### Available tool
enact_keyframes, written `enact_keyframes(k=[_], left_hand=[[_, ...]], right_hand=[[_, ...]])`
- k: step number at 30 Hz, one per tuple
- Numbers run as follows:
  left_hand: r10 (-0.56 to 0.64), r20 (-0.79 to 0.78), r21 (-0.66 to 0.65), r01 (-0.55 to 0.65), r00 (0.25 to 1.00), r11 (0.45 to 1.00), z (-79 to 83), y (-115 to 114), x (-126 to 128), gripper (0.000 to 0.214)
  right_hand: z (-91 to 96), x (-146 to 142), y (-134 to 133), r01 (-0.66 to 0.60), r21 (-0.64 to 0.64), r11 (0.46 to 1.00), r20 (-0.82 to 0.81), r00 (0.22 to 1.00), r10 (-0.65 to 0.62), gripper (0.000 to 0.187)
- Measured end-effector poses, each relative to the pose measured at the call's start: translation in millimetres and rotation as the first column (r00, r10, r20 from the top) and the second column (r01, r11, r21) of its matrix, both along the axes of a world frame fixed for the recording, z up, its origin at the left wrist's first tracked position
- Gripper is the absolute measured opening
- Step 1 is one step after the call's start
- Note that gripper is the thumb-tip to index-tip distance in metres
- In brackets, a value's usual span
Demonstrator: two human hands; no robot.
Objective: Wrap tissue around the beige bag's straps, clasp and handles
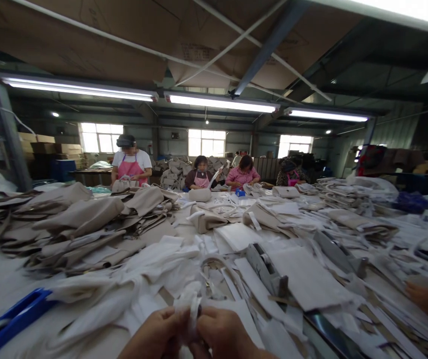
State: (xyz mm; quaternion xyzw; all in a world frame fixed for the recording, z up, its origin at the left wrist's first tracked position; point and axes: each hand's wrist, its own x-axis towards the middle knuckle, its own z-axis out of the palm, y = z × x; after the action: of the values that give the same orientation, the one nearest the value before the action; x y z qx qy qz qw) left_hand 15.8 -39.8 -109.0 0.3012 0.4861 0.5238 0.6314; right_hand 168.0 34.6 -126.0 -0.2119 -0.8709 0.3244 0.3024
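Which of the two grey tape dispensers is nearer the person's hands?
The left grey tape dispenser, ahead and right of the right hand; the other grey tape dispenser lies farther right.

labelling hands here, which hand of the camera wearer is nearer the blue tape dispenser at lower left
Left: the left hand is right of the blue tape dispenser, not touching it; the right hand is farther right, beside the left one.

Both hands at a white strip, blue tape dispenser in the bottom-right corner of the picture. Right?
Wrong corner: the head view shows the blue tape dispenser at bottom left. The left hand and right hand are at a white strip, as stated.
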Motion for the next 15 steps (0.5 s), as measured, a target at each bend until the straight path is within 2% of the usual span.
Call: enact_keyframes(k=[1, 2, 3, 4, 5, 6, 7, 8, 9, 10, 11, 13, 14, 15], left_hand=[[0.009, 0.032, -0.016, -0.009, 0.999, 1.000, 0.0, 1.8, -0.5, 0.056], [0.016, 0.031, -0.014, -0.016, 0.999, 1.000, -0.9, 3.4, -1.4, 0.055], [0.030, -0.005, 0.004, -0.029, 1.000, 1.000, -2.7, 4.8, -2.6, 0.053], [0.049, -0.071, 0.040, -0.046, 0.996, 0.998, -5.2, 6.0, -4.0, 0.050], [0.071, -0.153, 0.093, -0.058, 0.986, 0.994, -8.2, 7.0, -5.2, 0.046], [0.097, -0.240, 0.154, -0.061, 0.966, 0.986, -11.5, 8.0, -6.2, 0.041], [0.119, -0.329, 0.206, -0.052, 0.937, 0.977, -14.6, 8.9, -6.8, 0.036], [0.145, -0.414, 0.248, -0.042, 0.898, 0.968, -17.4, 9.7, -7.0, 0.030], [0.168, -0.497, 0.274, -0.030, 0.852, 0.961, -19.4, 10.2, -6.8, 0.024], [0.188, -0.575, 0.285, -0.021, 0.796, 0.958, -20.6, 10.4, -6.4, 0.020], [0.205, -0.645, 0.286, -0.016, 0.736, 0.958, -20.8, 10.3, -6.2, 0.016], [0.214, -0.733, 0.287, 0.008, 0.646, 0.958, -18.6, 9.5, -7.0, 0.011], [0.187, -0.742, 0.283, 0.047, 0.644, 0.958, -16.6, 9.4, -8.6, 0.010], [0.137, -0.725, 0.265, 0.089, 0.675, 0.960, -14.7, 9.9, -11.2, 0.011]], right_hand=[[-1.2, 0.4, 1.3, -0.017, 0.082, 0.996, 0.009, 1.000, 0.016, 0.005], [-1.1, 1.2, 3.8, -0.042, 0.074, 0.996, 0.022, 0.999, 0.040, 0.003], [0.3, 2.1, 7.3, -0.061, -0.028, 0.998, 0.042, 0.997, 0.062, 0.004], [2.5, 2.7, 11.8, -0.068, -0.202, 0.977, 0.058, 0.995, 0.081, 0.013], [5.1, 2.7, 16.7, -0.056, -0.420, 0.906, 0.057, 0.994, 0.088, 0.023], [7.6, 1.9, 21.6, -0.033, -0.639, 0.768, 0.043, 0.996, 0.078, 0.030], [9.5, 0.0, 25.9, -0.013, -0.805, 0.593, 0.022, 0.998, 0.052, 0.035], [10.5, -3.0, 29.3, -0.006, -0.901, 0.433, 0.000, 1.000, 0.015, 0.036], [10.7, -6.7, 31.5, -0.010, -0.947, 0.322, -0.019, 1.000, -0.025, 0.034], [10.1, -10.8, 32.5, -0.017, -0.964, 0.264, -0.033, 0.998, -0.054, 0.033], [8.9, -15.1, 32.4, -0.014, -0.968, 0.249, -0.033, 0.997, -0.074, 0.031], [5.8, -22.2, 30.1, 0.003, -0.954, 0.301, -0.029, 0.995, -0.100, 0.027], [4.2, -24.8, 28.5, 0.010, -0.946, 0.323, -0.028, 0.993, -0.114, 0.025], [2.5, -26.5, 27.0, 0.014, -0.933, 0.360, -0.032, 0.992, -0.121, 0.021]])
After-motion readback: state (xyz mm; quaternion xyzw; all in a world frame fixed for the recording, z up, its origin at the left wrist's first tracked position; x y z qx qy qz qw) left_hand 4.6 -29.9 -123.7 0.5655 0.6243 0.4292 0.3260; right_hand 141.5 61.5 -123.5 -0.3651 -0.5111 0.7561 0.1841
